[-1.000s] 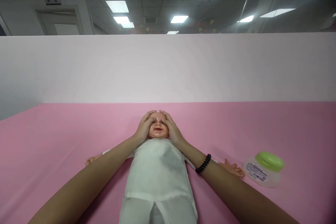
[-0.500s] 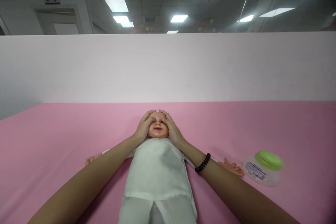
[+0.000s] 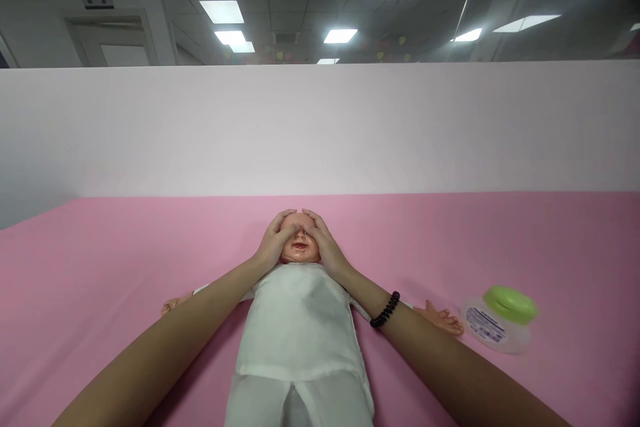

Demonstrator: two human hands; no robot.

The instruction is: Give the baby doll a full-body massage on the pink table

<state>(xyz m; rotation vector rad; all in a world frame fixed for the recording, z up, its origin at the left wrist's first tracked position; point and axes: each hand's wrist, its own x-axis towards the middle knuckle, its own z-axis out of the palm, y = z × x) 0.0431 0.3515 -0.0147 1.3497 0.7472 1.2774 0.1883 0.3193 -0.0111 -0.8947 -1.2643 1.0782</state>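
A baby doll (image 3: 300, 320) with a white cloth body lies on its back on a pink surface, head away from me. My left hand (image 3: 277, 238) cups the left side of its head (image 3: 300, 255), fingers curved round towards the crown. On the other side my right hand (image 3: 323, 240) wraps the head in the same way, a black coil band (image 3: 385, 310) on that forearm. Both thumbs lie over the doll's eyes and meet near the top of its nose. Its mouth and chin show between my wrists. My forearms partly cover the doll's arms.
A clear tub with a green lid (image 3: 510, 305) rests on the pink surface (image 3: 125, 247) at the right, close to the doll's hand (image 3: 440, 319). A white panel (image 3: 320, 130) rises along the far edge. Ceiling lights and a door appear beyond it.
Both thumbs have slid inward over the doll's eyes towards the nose, hiding the eyes more. My fingers still cup the head; the doll and the tub stay in place.
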